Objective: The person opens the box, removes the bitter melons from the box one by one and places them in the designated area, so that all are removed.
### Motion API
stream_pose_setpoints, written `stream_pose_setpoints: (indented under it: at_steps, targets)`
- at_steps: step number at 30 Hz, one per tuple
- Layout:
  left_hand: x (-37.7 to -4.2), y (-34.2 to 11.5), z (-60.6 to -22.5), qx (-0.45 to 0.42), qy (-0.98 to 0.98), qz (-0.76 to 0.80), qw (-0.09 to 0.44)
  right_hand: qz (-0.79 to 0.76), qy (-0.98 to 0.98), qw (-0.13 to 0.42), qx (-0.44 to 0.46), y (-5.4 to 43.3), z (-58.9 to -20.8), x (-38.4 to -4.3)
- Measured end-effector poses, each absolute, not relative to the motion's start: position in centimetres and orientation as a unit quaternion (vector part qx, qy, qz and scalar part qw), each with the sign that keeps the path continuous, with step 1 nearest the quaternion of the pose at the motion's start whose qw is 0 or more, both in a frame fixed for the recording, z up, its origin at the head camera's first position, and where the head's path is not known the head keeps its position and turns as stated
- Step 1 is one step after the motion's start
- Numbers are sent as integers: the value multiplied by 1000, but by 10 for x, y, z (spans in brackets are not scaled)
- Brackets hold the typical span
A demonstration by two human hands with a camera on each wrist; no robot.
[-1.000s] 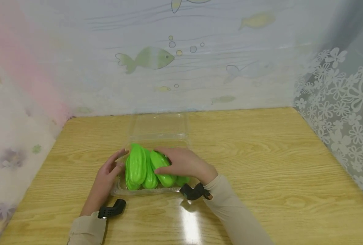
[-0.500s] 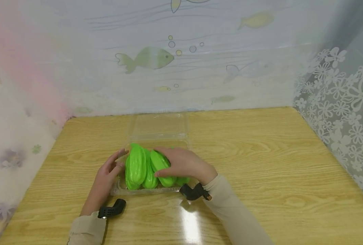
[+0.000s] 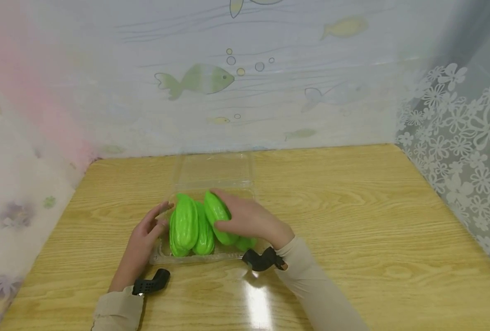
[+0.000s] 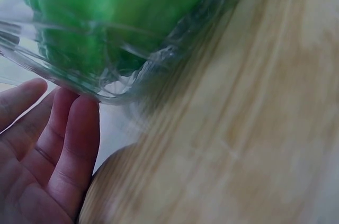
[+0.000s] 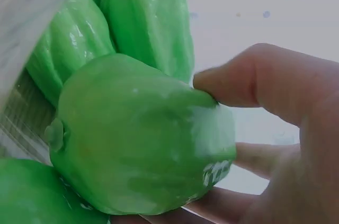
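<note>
A hinged clear plastic box [image 3: 228,256] holds several glossy, ridged green gourds. My right hand [image 3: 251,218] grips one ridged green gourd [image 3: 219,216] above the others, thumb on one side and fingers around the other. In the right wrist view this gourd [image 5: 137,139] shows a small round nub at one end. A cluster of gourds [image 3: 187,223] fills the left side of the box, and another gourd [image 3: 246,243] lies partly hidden beneath my right wrist. At the box's left side is my left hand [image 3: 141,239]; in the left wrist view its fingertips [image 4: 85,110] touch the clear wall.
The box's lid [image 3: 213,170] lies folded back toward the far wall. Wood-grain table surface [image 3: 344,220] extends to the right and in front. Patterned curtains [image 3: 203,110] border the table at the back and both sides. Each wrist wears a black camera mount [image 3: 151,281].
My right hand has raised its gourd slightly and moved it away from me, apart from the one on its left. The left hand stays at the box's side.
</note>
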State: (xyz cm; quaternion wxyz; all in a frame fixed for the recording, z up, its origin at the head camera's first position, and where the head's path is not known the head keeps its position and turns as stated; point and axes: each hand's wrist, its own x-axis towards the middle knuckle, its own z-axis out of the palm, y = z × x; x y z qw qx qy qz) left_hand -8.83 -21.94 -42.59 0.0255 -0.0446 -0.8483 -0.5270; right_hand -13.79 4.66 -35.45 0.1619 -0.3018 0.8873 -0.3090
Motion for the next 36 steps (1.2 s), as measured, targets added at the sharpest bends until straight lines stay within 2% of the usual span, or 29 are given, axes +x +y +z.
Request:
stream_pose_setpoints:
  at_steps: [36]
  targets:
    - [-89,-219,-426,-37,-845,-534,20,-403,881,121,-218,88,-346,-159]
